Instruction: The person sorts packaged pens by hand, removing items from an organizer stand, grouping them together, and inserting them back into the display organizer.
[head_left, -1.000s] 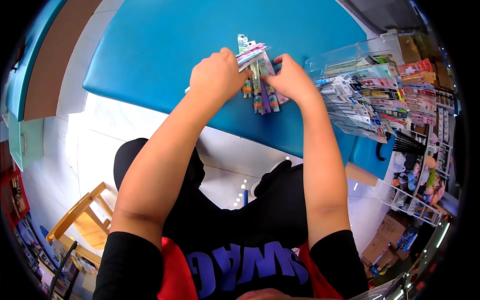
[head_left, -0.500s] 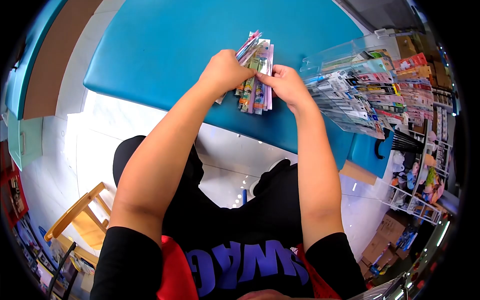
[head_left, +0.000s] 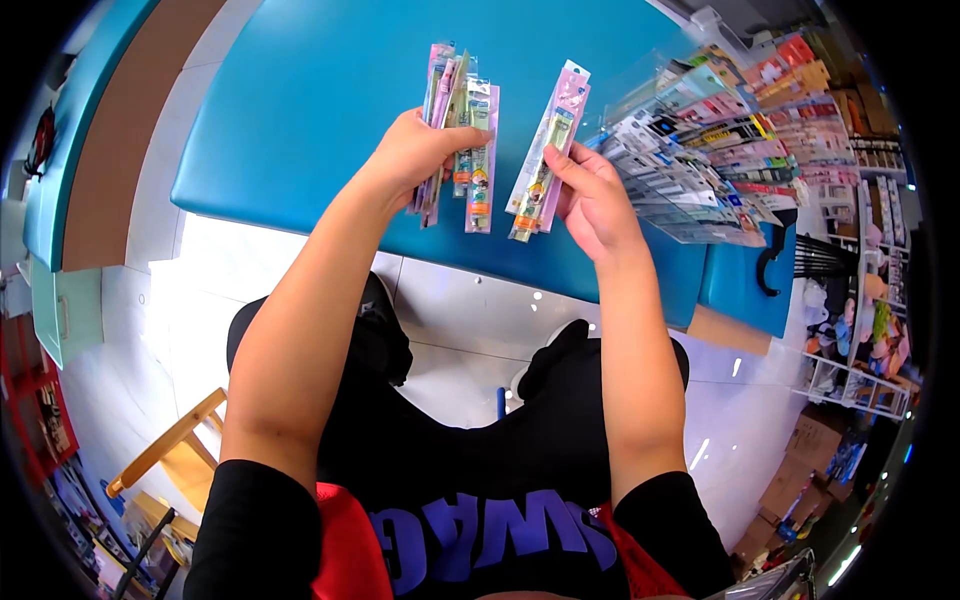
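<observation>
While the left hand (head_left: 415,150) clamps a bundle of slim clear-fronted packets (head_left: 480,178), I watch the right hand (head_left: 598,200) pinch a smaller stack (head_left: 540,190) apart, probably to prevent mixing.

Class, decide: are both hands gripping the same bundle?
No, the left hand holds one bundle, the right hand another bundle, with table visible between.

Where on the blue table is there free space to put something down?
The blue table is bare left of the left hand and beyond the held packets. A narrow gap separates left and right packets. Packages crowd the right side.
</observation>
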